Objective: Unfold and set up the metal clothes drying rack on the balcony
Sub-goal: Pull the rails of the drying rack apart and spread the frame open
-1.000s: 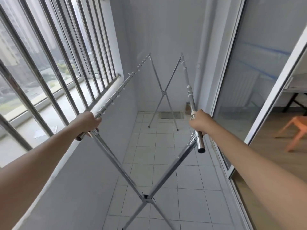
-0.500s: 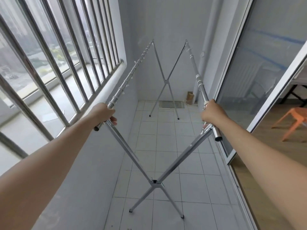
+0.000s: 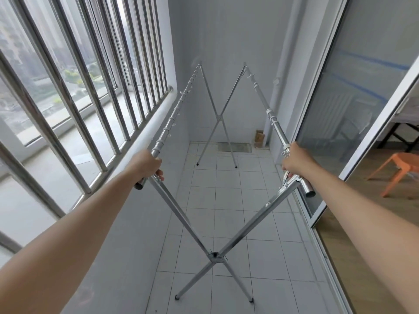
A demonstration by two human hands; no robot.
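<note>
Drying rack (image 3: 216,257) open, X-legs on tiles — left hand (image 3: 146,165), right hand (image 3: 297,160) fingers wrapped round top rails.

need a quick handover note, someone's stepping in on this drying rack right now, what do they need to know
Left hand: closed around the near end of the left rail, on the window side.
Right hand: closed around the near end of the right rail, on the glass door side.
Rack: opened into two X frames, near X frame and far X frame, all four feet on the tiled floor.
Done: unfolded, rails spread apart.
Left: check that it stands steady, nudge it into place, let go.
</note>
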